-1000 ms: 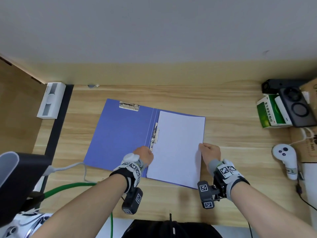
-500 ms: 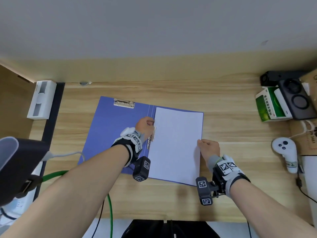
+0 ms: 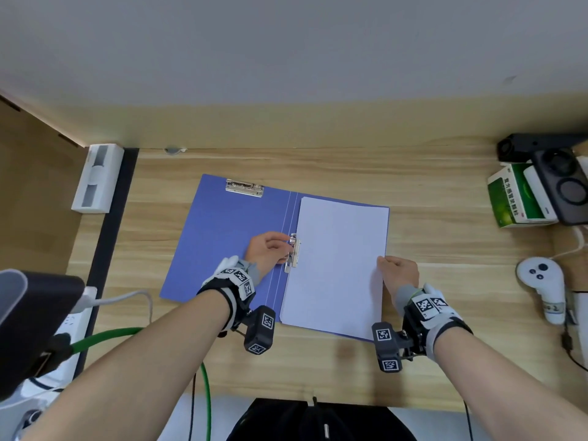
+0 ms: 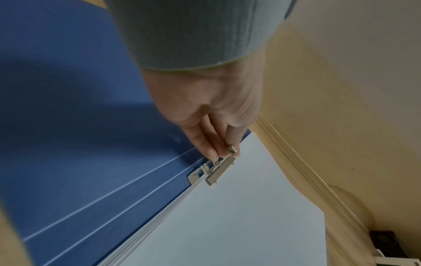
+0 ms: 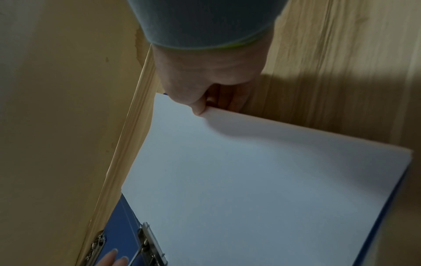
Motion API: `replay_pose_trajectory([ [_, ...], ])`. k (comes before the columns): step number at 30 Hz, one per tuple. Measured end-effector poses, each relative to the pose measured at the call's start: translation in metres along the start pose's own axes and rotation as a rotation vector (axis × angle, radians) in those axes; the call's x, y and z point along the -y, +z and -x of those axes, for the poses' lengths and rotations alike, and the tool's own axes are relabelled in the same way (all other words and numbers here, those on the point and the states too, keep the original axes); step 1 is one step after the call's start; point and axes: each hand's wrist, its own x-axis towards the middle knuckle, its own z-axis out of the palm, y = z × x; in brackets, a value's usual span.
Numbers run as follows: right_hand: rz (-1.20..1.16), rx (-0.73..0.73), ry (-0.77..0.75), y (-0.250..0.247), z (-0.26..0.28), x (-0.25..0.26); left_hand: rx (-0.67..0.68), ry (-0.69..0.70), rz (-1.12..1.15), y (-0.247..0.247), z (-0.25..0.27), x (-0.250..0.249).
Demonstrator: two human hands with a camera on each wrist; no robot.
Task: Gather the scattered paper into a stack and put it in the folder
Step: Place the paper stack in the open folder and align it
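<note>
An open blue folder (image 3: 229,237) lies flat on the wooden desk. A white paper stack (image 3: 337,259) rests on its right half, edges squared. My left hand (image 3: 280,253) is at the spine, its fingertips (image 4: 214,153) pinching the raised lever of the metal spine clip (image 4: 218,171), which lies over the stack's left edge. My right hand (image 3: 386,265) pinches the stack's right edge, thumb (image 5: 198,108) on top and fingers beneath. In the right wrist view the paper stack (image 5: 250,180) fills the frame, with the spine clip (image 5: 152,241) at the bottom.
A second metal clip (image 3: 244,187) sits at the top of the folder's left half. A green box (image 3: 515,195), a black device (image 3: 560,186) and a white controller (image 3: 541,284) stand at the right. At the left are a white block (image 3: 95,179) and a green cable (image 3: 105,337).
My left hand has moved up along the spine from the stack's lower left edge to the spine clip and taken hold of its lever. The right hand has stayed on the right edge.
</note>
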Motion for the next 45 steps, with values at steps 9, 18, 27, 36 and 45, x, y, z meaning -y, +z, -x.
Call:
replay_pose_trajectory([
  [9,0.039,-0.001,-0.040,0.004,-0.002,-0.006,-0.074,0.083,-0.330,-0.008,-0.012,0.031],
  [18,0.092,-0.031,-0.105,0.007,-0.007,-0.013,-0.047,0.217,-0.735,0.000,-0.015,0.034],
  [27,0.137,-0.011,-0.120,0.003,0.004,-0.003,0.020,0.069,-0.557,-0.016,-0.021,0.027],
  [36,0.185,-0.033,-0.168,0.006,0.001,-0.007,0.007,0.216,-0.735,-0.015,-0.013,0.042],
  [45,0.207,-0.040,-0.185,0.008,-0.002,-0.013,0.033,0.334,-0.866,-0.007,-0.004,0.045],
])
